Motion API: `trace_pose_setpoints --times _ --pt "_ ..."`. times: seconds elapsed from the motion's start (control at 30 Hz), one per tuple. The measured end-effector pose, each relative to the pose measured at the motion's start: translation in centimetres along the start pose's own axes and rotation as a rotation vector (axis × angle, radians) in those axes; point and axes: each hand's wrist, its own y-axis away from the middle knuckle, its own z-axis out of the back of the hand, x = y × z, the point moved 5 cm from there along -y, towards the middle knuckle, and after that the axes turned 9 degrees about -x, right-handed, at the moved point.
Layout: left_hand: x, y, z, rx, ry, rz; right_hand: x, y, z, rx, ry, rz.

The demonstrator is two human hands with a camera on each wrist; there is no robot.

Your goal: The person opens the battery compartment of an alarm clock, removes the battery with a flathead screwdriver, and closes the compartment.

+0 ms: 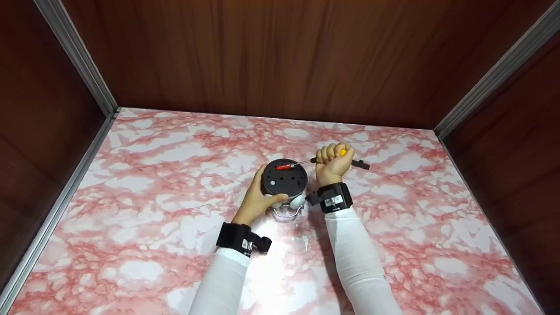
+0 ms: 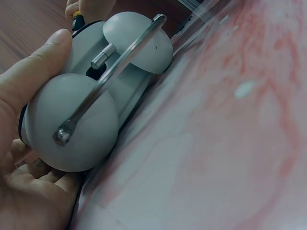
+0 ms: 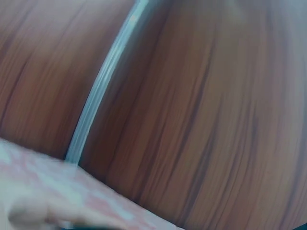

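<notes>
A twin-bell alarm clock has its black back turned up, and a red battery shows in its open slot. My left hand grips the clock's side, with the thumb near the bells. In the left wrist view, the white bells and metal handle face the camera. My right hand curls round a screwdriver with a yellow end. Its thin shaft reaches the battery's end; whether they touch, I cannot tell. A dark narrow piece juts out beyond the right hand, its kind unclear.
The pink-and-white marbled table lies beneath both hands. Brown wood-grain panels stand at the back and both sides, joined by grey metal corner strips. Black camera bands circle the wrists.
</notes>
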Motion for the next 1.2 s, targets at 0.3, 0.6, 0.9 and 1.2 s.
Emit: trace_pose_setpoints --times 0.3,0.6,0.9,1.2 --pt "0.0 -0.1 0.1 -0.014 -0.038 0.006 -0.1 0.1 0.0 0.016 0.021 0.013" --pt "0.1 0.0 0.0 -0.003 -0.005 0.008 0.1 -0.1 0.2 0.010 0.033 0.020" --pt "-0.1 0.0 0.0 -0.005 0.021 0.014 0.6 -0.1 -0.1 0.012 0.042 0.021" --pt "-0.1 0.0 0.0 0.010 0.036 0.002 1.9 -0.2 -0.9 0.056 0.073 0.041"
